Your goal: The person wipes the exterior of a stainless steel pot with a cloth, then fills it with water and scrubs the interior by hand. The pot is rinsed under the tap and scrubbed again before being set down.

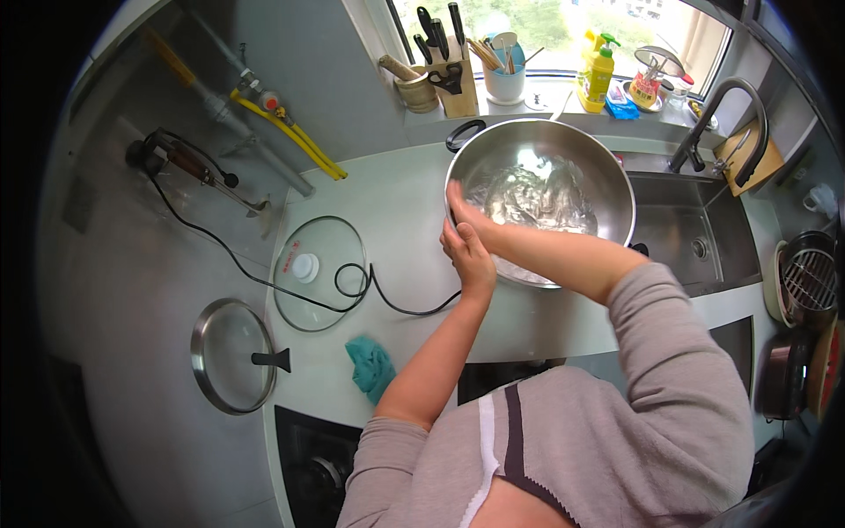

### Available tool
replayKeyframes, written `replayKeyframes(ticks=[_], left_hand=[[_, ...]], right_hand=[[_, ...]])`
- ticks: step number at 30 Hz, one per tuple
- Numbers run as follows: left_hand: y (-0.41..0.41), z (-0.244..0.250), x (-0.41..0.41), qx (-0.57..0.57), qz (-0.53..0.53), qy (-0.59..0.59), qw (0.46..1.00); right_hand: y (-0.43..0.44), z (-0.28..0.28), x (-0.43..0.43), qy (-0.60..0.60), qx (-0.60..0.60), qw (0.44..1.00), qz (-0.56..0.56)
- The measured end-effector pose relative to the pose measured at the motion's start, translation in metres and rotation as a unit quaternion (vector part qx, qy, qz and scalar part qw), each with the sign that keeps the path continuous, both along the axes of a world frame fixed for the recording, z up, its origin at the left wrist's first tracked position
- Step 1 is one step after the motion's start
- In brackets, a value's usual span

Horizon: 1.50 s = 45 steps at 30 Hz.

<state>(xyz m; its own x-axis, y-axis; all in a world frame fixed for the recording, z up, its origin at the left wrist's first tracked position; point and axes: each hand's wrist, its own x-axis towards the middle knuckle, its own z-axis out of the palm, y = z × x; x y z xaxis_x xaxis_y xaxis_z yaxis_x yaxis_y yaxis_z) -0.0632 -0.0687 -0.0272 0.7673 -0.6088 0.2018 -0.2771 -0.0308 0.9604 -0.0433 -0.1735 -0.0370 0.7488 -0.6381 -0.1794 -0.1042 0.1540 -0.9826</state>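
Note:
A wide stainless steel pan (610,171) with dark loop handles stands before me, with clear, rippled liquid in it. My right arm crosses over its near side. At the pan's left edge, my right hand (470,212) is extended with its fingers close together. Just below it, my left hand (472,257) is raised by the outside of the rim, its thumb up and its fingers bent. The two hands overlap closely at the wrist and palm. Whether either grips the rim cannot be seen.
Left are a glass lid (330,241), a black cable (228,249), a second lid (228,356) and a teal cloth (370,366). Behind are a knife block (459,99), a utensil holder (505,86) and a yellow pump bottle (597,76). Right is a sink (680,231) with a faucet (759,119).

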Motion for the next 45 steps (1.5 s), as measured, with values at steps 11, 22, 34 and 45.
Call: replayKeyframes(ticks=[11,22,34,45], left_hand=[[-0.004,-0.009,-0.005,-0.041,-0.051,0.063,0.996],[0.001,0.014,-0.007,0.059,-0.048,0.011,0.997],[0.011,0.004,-0.003,0.025,-0.011,-0.016,1.0],[0.005,0.002,-0.006,0.022,-0.014,-0.027,0.999]], right_hand=[[0.002,0.042,-0.004,0.103,0.141,0.985,0.007],[-0.249,0.039,-0.042,-0.168,0.263,0.797,-0.517],[-0.025,-0.043,-0.061,0.146,-0.436,0.867,0.19],[-0.076,-0.022,-0.114,0.175,-0.665,0.634,0.355]])
